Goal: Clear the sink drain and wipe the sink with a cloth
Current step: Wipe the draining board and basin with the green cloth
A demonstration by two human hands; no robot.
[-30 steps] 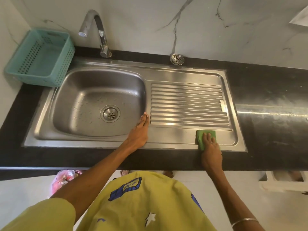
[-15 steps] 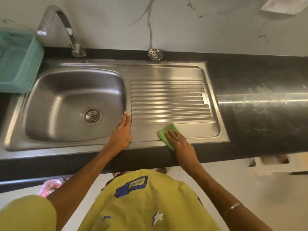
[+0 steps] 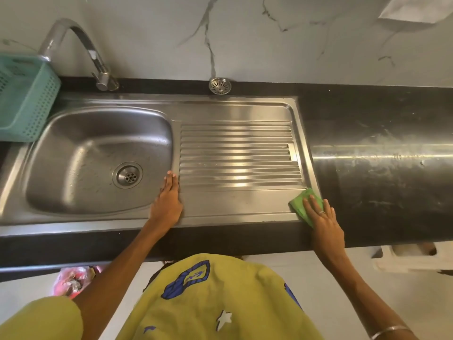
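A steel sink [image 3: 81,153] with a ribbed drainboard [image 3: 240,155] is set in a black counter. The drain [image 3: 127,175] in the bowl's floor is uncovered. A metal strainer [image 3: 220,86] lies on the counter by the back wall. My right hand [image 3: 323,219] presses a green cloth [image 3: 300,203] flat on the drainboard's front right corner, fingers spread and straight. The cloth is partly hidden under that hand. My left hand [image 3: 168,200] rests flat on the sink's front rim between bowl and drainboard.
A curved tap [image 3: 98,62] stands behind the bowl. A teal plastic basket [image 3: 27,99] sits at the far left on the counter. The black counter [image 3: 380,168] runs to the right. A pink bag [image 3: 71,280] lies on the floor below.
My right hand has slid the green cloth along the front rim from near the middle to the drainboard's right corner. My left hand has stayed in place.
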